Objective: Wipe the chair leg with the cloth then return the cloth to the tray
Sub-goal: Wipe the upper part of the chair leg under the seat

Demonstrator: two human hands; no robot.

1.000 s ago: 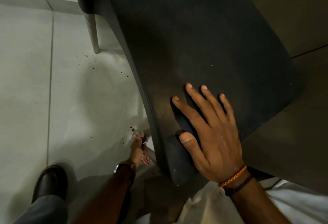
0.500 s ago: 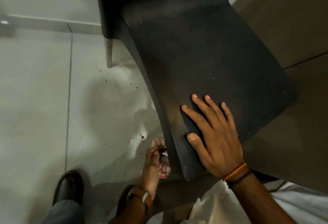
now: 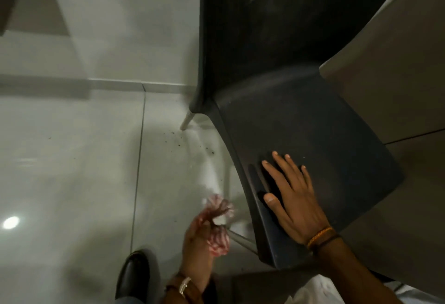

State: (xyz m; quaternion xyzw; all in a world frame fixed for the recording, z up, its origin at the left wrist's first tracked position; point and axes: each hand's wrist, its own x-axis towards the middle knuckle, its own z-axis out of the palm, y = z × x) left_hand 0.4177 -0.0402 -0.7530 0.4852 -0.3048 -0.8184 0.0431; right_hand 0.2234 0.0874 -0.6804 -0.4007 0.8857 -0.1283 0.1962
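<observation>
Floor: pale glossy tiles (image 3: 72, 171) with a dark grout line running toward the wall, a bright lamp glare at the left edge, and dark specks scattered beside the chair's rear leg.
Chair: black moulded seat and back (image 3: 301, 116), filling the upper right; used below as the landmark.
Rear chair leg: light-coloured, slanted (image 3: 186, 122), under the chair's back left corner, foot on the tiles.
Front chair leg: pale, thin (image 3: 240, 240), angling out from under the chair's near left corner, partly hidden by the seat edge.
Right hand: (image 3: 292, 203) laid flat and open on the chair seat near its front left corner, fingers spread, thumb by the seat's edge; orange and dark bands on the wrist.
Left hand: (image 3: 199, 246) just left of the chair's front corner, closed around the cloth; blurred; a watch with a brown strap on the wrist.
Cloth: red-and-white striped, bunched (image 3: 219, 225), bulging above and below the left-hand fingers, close beside the front chair leg; contact with the leg cannot be told through the blur.
Shoe: black, glossy (image 3: 133, 277), on the tiles left of the chair's front corner, at the bottom edge.
</observation>
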